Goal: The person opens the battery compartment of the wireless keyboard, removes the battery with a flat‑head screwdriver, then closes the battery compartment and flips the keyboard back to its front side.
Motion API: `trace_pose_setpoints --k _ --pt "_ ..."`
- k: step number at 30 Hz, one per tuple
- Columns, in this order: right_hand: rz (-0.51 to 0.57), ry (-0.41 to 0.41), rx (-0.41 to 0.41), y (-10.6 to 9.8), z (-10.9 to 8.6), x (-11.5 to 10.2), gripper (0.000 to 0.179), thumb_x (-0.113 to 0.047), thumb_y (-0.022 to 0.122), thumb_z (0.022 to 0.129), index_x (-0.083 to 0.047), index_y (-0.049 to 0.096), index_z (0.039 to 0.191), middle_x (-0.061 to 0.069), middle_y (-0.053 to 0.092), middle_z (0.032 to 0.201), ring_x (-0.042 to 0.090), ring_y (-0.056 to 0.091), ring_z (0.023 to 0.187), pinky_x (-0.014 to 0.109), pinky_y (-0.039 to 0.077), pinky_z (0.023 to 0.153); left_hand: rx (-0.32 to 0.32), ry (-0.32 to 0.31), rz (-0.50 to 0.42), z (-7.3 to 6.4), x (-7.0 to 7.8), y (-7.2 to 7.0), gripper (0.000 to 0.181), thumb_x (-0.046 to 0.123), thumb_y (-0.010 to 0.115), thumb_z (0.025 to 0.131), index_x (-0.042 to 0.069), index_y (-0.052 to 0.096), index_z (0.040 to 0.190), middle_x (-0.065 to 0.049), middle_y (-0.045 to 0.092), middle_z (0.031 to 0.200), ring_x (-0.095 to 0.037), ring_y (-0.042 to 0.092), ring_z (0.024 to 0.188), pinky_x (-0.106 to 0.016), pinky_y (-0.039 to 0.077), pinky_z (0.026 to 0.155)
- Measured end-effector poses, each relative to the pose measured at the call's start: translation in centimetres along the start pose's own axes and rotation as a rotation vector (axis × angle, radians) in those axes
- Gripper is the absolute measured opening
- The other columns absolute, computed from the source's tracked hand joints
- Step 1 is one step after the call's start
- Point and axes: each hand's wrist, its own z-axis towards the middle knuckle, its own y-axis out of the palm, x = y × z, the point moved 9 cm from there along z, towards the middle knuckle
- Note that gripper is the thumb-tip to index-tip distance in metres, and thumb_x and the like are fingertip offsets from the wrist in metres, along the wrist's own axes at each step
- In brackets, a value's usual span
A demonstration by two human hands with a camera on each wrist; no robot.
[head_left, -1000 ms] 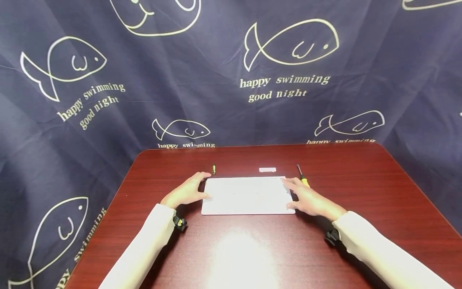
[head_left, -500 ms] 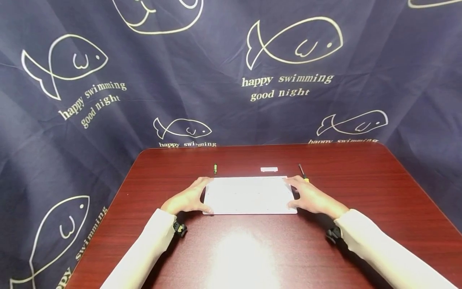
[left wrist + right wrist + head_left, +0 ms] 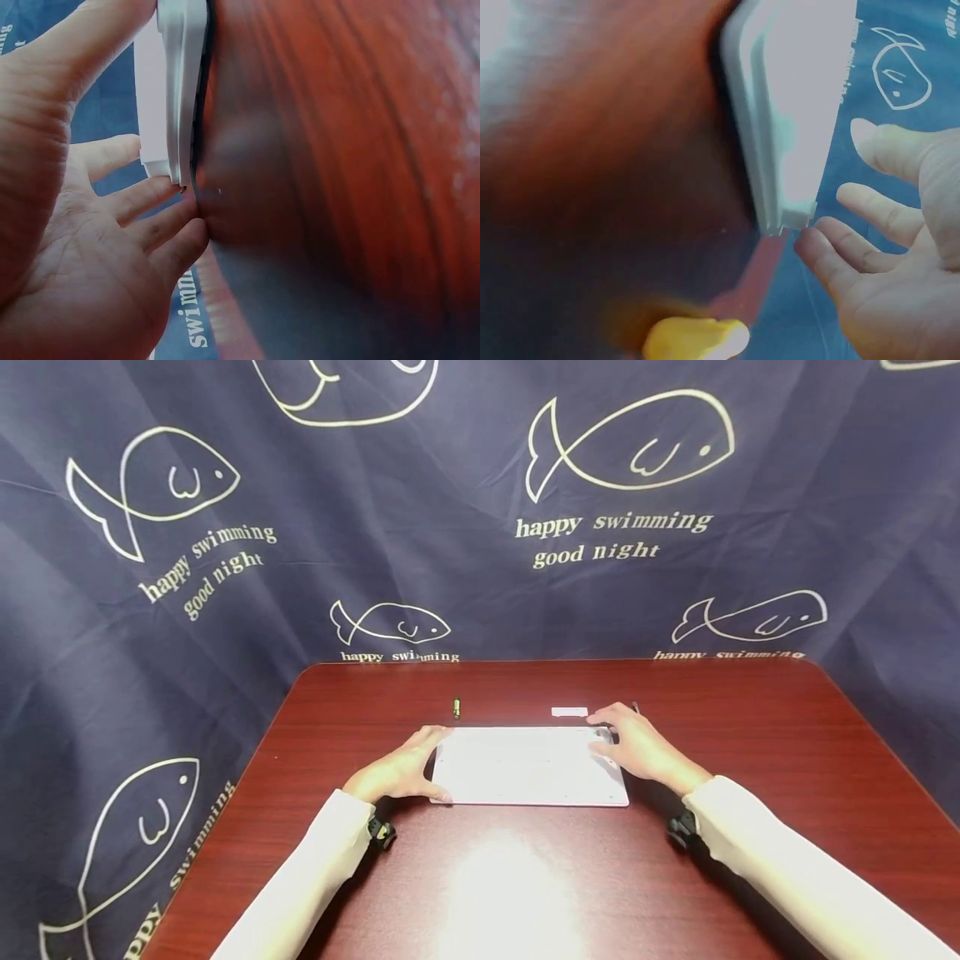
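Note:
A white keyboard (image 3: pixel 528 768), apparently face down, lies flat on the table with its long sides running left to right. My left hand (image 3: pixel 405 768) grips its left end, thumb at the near edge and fingers at the far edge; the left wrist view shows the keyboard's side (image 3: pixel 176 97) between them. Over the far right corner hovers my right hand (image 3: pixel 637 747), fingers spread and relaxed. In the right wrist view its fingertips are close by the keyboard's corner (image 3: pixel 799 214), holding nothing.
Behind the keyboard lie a small green battery (image 3: pixel 457 708) and a small white cover (image 3: pixel 570 712). The screwdriver's yellow handle (image 3: pixel 696 339) shows beside the right hand, which mostly hides it in the head view. A printed blue curtain (image 3: pixel 480 485) hangs behind the table (image 3: pixel 360 877).
My right hand has let go of the keyboard's right end and moved up toward its far right corner, covering most of the screwdriver. The left hand has closed onto the left end.

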Motion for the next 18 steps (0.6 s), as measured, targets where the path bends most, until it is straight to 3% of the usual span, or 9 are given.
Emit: trace_pose_setpoints --k 7,18 --pt "0.049 0.059 -0.026 0.1 3.3 0.4 0.036 -0.012 0.071 0.084 0.005 0.063 0.115 0.02 0.059 0.106 0.036 0.058 0.097 0.048 0.045 0.085 0.009 0.022 -0.009 0.1 -0.1 0.1 0.106 0.044 0.086 0.063 0.008 0.03 0.146 -0.013 0.033 0.141 -0.025 0.033 0.13 -0.039 0.031 0.104" --pt "-0.017 0.113 -0.216 2.2 6.9 1.6 0.034 -0.008 0.068 0.085 0.009 0.062 0.115 0.022 0.064 0.107 0.036 0.058 0.102 0.048 0.043 0.089 0.004 0.034 0.008 0.0 0.1 0.0 0.105 0.043 0.085 0.065 0.008 0.029 0.146 -0.012 0.034 0.14 -0.024 0.033 0.13 -0.037 0.03 0.104"
